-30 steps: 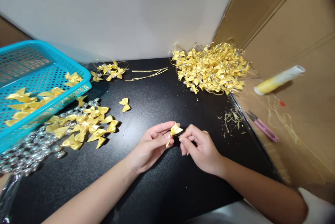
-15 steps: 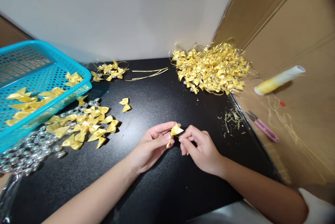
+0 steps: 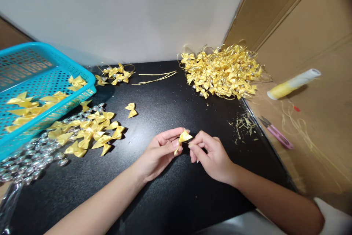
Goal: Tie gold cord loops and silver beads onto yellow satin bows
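Observation:
A yellow satin ribbon bow (image 3: 185, 137) is pinched between the thumb and fingers of my left hand (image 3: 156, 154), above the black table. Just right of it, my right hand (image 3: 213, 158) is closed in a pinch, fingertips close to the bow's edge. Whatever lies in that pinch is too small to make out. To the left, one loose bow (image 3: 132, 110) rests apart from a heap of yellow bows (image 3: 95, 130). Silver beads (image 3: 30, 158) are spread under and beside that heap.
A turquoise basket (image 3: 92, 90) with bows stands at left. Bows with cords and beads form a big pile (image 3: 222, 72) at the back, with gold cords (image 3: 158, 76) nearby. Thread scraps (image 3: 244, 123), pink snips (image 3: 279, 136) and a thread spool (image 3: 294, 84) are at right.

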A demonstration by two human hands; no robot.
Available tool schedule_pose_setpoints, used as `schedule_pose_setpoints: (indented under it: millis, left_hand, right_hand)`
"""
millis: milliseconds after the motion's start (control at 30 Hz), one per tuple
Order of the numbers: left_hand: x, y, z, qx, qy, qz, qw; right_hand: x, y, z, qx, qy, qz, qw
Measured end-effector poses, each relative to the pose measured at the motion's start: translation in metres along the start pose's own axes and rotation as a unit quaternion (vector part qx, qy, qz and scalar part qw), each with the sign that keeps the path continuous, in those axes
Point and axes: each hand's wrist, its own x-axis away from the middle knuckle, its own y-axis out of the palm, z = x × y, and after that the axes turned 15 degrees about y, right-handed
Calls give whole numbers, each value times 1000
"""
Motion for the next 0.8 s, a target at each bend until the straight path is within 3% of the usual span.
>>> schedule_pose_setpoints:
  millis: [800]
  left_hand:
    - [1, -2, -6, 21, -18, -32, 999]
  right_hand:
    - [-1, 3, 0, -21, 4, -9, 1000]
